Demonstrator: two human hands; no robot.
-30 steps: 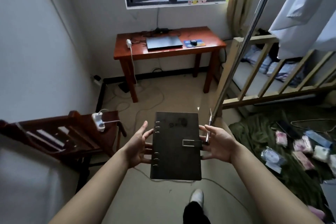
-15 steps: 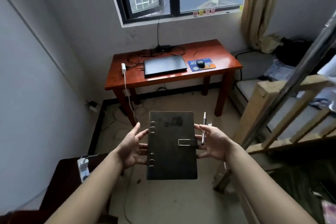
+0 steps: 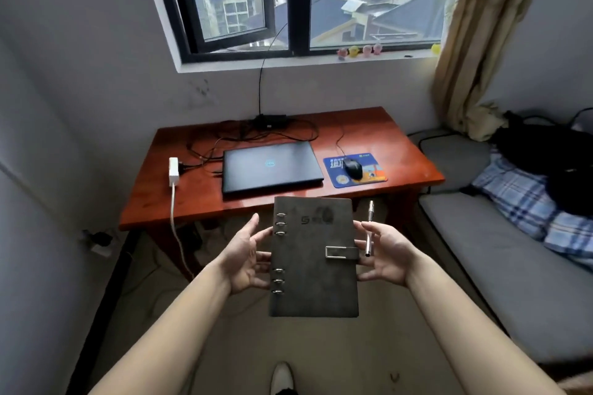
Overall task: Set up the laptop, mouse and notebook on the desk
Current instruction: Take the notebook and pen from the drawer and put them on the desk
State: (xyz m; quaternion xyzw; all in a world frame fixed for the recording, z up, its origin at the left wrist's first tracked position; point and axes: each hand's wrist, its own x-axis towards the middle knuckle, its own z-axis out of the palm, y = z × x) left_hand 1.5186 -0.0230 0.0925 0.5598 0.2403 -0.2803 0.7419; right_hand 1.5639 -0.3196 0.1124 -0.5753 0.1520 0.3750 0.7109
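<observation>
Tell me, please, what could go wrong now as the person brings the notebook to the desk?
1. The pen lies loosely against the right hand beside the notebook; it may slip.
2. The white cable hangs off the desk to the floor; a foot could catch it.
3. Little bare desk remains before the laptop.

Desk: red-brown wooden desk (image 3: pixel 401 151) stands far, under the window.
On it: closed dark laptop (image 3: pixel 271 167) at centre; white power adapter (image 3: pixel 173 170) left; black mouse (image 3: pixel 353 168) on blue mouse pad (image 3: pixel 372 175) right.
Near: dark ring-bound notebook (image 3: pixel 314 260) between left hand (image 3: pixel 244 261) and right hand (image 3: pixel 386 256).
Right: grey cushioned bench (image 3: pixel 500 269).
</observation>
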